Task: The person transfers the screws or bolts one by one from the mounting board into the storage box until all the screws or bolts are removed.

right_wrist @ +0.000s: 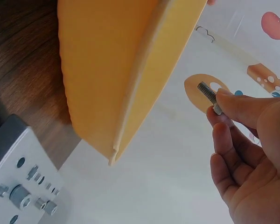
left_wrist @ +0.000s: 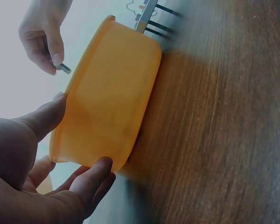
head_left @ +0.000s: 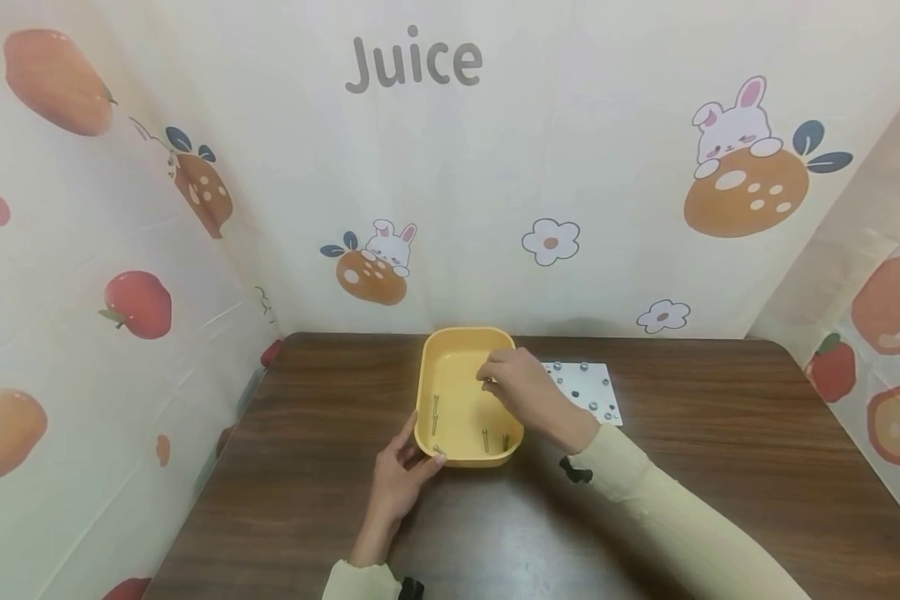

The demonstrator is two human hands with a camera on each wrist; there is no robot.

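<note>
A yellow plastic box [head_left: 457, 379] stands on the table, several loose bolts [head_left: 485, 440] lying along its left side and near end. My left hand [head_left: 399, 482] holds the near left corner of this box, thumb at the rim and fingers against the outer wall. Over the box's right side is my right hand [head_left: 534, 398]. It pinches a short threaded bolt [right_wrist: 207, 93] between thumb and index finger, above the rim. Right of the box, partly hidden by the right arm, is a white metal plate [head_left: 570, 385] with holes and nuts or bolt heads.
The plate stands raised, with dark bolt shanks [left_wrist: 159, 28] showing beneath it. A brown wood-grain table [head_left: 330, 392] carries everything. Behind it and at both sides hangs a pale printed curtain [head_left: 465, 167].
</note>
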